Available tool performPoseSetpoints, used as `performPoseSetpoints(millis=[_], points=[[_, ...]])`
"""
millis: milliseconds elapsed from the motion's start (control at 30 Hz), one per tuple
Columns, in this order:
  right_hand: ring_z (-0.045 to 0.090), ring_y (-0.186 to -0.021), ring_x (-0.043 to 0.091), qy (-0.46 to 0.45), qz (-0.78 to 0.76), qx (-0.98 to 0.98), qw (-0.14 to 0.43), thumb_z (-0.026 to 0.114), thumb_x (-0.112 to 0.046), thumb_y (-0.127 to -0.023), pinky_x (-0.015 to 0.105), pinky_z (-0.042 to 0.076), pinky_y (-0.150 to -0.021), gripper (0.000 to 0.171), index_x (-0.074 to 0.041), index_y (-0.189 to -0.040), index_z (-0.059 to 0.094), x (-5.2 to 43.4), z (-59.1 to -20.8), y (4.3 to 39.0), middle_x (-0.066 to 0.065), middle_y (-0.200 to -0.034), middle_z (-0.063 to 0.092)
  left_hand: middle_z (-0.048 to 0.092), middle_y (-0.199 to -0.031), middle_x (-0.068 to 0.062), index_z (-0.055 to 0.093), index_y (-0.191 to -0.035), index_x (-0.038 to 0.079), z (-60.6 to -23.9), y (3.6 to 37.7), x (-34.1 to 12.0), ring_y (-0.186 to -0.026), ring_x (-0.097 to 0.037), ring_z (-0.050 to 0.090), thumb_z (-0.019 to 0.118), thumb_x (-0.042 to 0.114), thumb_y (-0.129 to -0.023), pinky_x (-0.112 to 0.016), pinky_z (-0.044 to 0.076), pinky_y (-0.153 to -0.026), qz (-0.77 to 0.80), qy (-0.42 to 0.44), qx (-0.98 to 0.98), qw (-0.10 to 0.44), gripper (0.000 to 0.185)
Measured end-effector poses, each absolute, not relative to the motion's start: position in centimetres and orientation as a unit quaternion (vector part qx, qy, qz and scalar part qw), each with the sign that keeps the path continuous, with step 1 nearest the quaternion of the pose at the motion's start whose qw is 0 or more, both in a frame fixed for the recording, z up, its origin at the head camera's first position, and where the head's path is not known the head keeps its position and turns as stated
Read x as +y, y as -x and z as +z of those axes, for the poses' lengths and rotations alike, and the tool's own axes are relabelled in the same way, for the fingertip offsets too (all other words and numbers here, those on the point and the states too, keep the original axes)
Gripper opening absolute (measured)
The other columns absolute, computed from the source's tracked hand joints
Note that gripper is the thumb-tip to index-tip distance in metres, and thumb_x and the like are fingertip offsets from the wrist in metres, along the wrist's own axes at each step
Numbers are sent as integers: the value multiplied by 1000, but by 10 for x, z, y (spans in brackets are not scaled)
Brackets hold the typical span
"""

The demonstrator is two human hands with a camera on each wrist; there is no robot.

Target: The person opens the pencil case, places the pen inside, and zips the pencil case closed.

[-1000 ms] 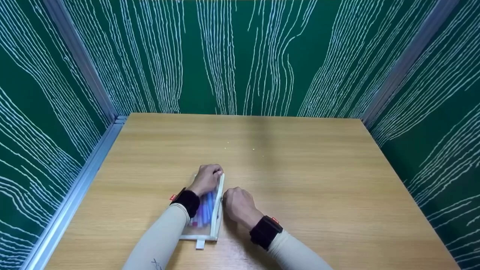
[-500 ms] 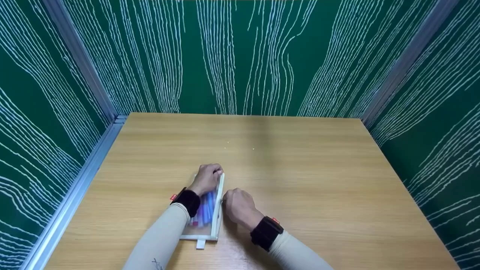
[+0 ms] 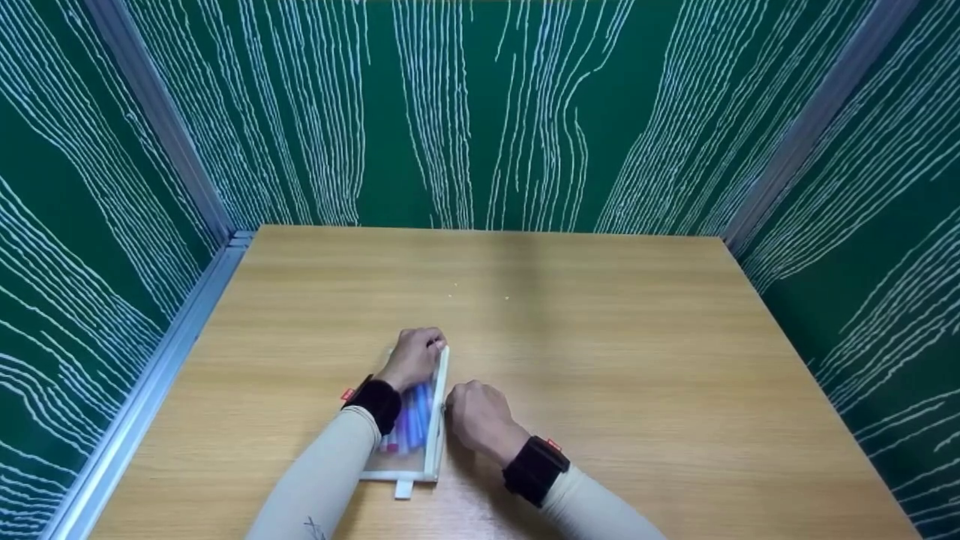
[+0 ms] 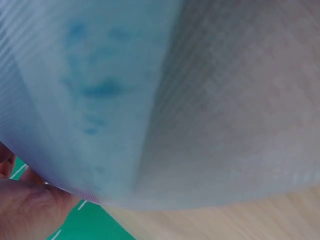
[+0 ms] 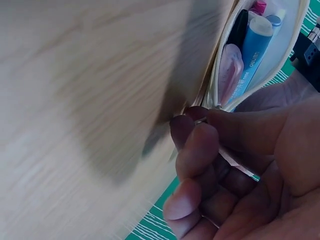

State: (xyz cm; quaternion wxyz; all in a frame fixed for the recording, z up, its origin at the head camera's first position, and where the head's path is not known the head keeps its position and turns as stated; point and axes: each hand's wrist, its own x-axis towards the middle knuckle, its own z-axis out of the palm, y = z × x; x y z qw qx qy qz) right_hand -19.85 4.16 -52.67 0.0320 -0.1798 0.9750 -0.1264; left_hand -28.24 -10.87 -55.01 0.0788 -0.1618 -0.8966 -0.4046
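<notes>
A see-through pencil case [image 3: 433,442] with white edging lies on the table, left of middle. Blue and purple markers [image 3: 414,424] show through its side. My left hand [image 3: 414,358] grips the far end; in the left wrist view the case's mesh wall [image 4: 215,125] hides most of the scene, with a thumb [image 4: 35,207] at lower left. My right hand [image 3: 484,420] pinches the small zipper pull [image 5: 201,120] on the case's right edge. Beyond the pull the case gapes, showing a blue marker [image 5: 256,50], a black item [image 5: 238,30] and a pale pink object [image 5: 231,72].
Around the case spreads a wooden table [image 3: 637,360]. A short white tab [image 3: 403,490] sticks out at the case's near end. Tiny pale specks lie farther back. Green walls [image 3: 487,112] with white lines stand behind and at both sides, along metal posts [image 3: 161,112].
My right hand has slid slightly toward the near end of the case, along with the zipper pull. The left hand keeps its place at the far end.
</notes>
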Motion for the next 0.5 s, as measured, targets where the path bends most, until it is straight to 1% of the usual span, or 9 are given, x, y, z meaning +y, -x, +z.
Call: performPoseSetpoints(millis=[100,233,500], points=[[63,-60,24,183,-128,974,32,56,4,-75,39,56,-59,25,-16,-61,60,42,-526,198,4,-68,66,67,-79,-8,68,-82,2,-550,283,-108,-83,-31,63,63,-3,-93,-47,52,-81,-403,155,-899,71,12],[63,-61,23,187,-125,974,31,55,4,-74,38,57,-60,24,-16,-62,62,43,-526,196,5,-69,66,67,-80,-7,68,-83,2,-550,282,-108,-84,-30,62,63,-2,-94,-46,52,-82,-405,148,-900,62,13],[62,-56,23,207,-132,969,-19,50,3,-79,37,51,-53,31,-18,-56,54,44,-530,193,3,-63,65,65,-75,-9,65,-80,-1,-552,281,-109,-81,-30,60,64,-6,-90,-49,50,-83,-403,177,-894,83,12]])
